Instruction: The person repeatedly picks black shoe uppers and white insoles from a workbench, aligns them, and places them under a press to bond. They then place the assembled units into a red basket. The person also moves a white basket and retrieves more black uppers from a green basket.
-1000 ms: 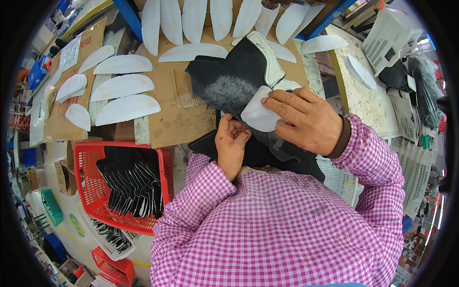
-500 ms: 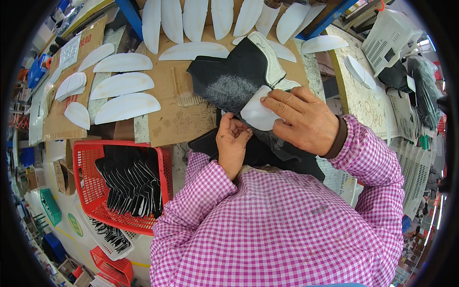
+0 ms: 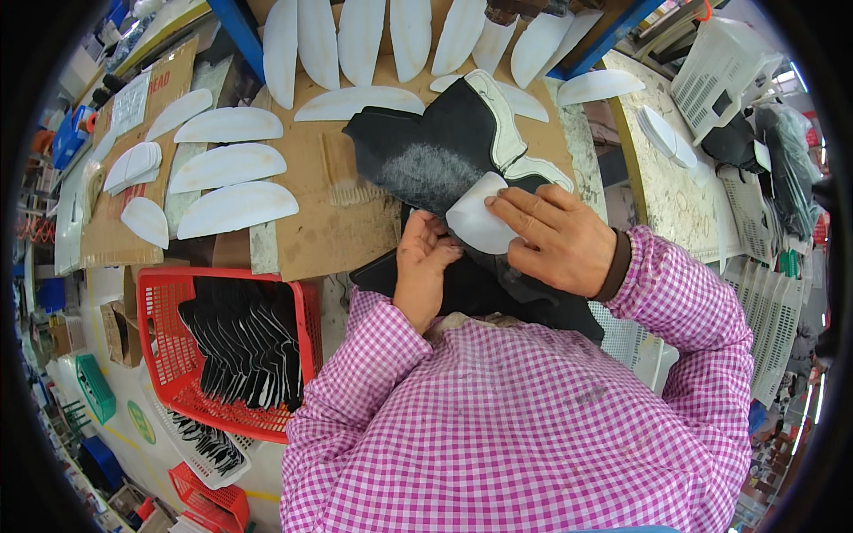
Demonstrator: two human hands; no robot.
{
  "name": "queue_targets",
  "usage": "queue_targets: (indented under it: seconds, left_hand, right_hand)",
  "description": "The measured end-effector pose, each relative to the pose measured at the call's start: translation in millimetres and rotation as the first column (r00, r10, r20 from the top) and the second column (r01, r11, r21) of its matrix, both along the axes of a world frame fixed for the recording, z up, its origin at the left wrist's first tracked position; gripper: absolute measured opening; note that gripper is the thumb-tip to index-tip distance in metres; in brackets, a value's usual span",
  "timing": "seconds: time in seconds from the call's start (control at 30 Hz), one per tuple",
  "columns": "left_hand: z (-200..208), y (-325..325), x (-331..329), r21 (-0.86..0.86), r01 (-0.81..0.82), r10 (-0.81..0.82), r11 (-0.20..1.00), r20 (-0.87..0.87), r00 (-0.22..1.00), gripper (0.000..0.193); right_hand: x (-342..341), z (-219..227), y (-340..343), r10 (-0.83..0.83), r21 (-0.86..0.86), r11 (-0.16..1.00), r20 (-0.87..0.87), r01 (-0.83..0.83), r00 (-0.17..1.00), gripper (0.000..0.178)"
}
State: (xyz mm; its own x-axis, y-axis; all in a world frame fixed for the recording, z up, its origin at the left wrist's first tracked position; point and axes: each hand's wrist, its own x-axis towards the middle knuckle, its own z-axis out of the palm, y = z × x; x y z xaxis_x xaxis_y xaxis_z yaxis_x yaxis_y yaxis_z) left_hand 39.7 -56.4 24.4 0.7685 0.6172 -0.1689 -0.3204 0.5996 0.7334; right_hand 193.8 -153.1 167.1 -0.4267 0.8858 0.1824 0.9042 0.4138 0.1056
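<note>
A flat black shoe-upper piece [image 3: 422, 133], with a cream-lined edge and a whitish speckled patch, lies on the cardboard in front of me. My right hand [image 3: 564, 244] grips a white, curved half-moon piece [image 3: 480, 218] over its near end, fingers on top and thumb tucked below. Close by on the left, my left hand [image 3: 425, 271] is closed in a pinch beside the lower edges of both pieces. Its fingertips partly hide what they hold. More black material [image 3: 498, 284] hangs beneath my hands, over my lap.
White half-moon pieces [image 3: 233, 166] are spread on the left and along the back. A red basket [image 3: 311, 333] at my left holds a stack of black pieces [image 3: 244, 338]. White crates [image 3: 720, 75] stand at the right, and blue frame posts [image 3: 240, 35] flank the bench's back.
My left hand has shifted slightly down and left. The right hand has moved slightly lower, with the white piece still in its grip. More of the upper's cream edge shows above the right fingers.
</note>
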Motion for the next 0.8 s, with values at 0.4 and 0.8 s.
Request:
queue_targets:
  seconds: [0.4, 0.8]
  left_hand:
    - [12, 36, 11, -0.040, 0.278, -0.281, 0.960, -0.071, 0.957, 0.054]
    - [5, 57, 14, 0.183, 0.376, -0.337, 0.908, -0.210, 0.918, 0.050]
  right_hand:
    - [11, 13, 5, 0.067, -0.096, 0.993, -0.035, -0.070, 0.997, 0.018]
    - [17, 6, 7, 0.085, -0.250, 0.961, -0.150, -0.121, 0.985, 0.010]
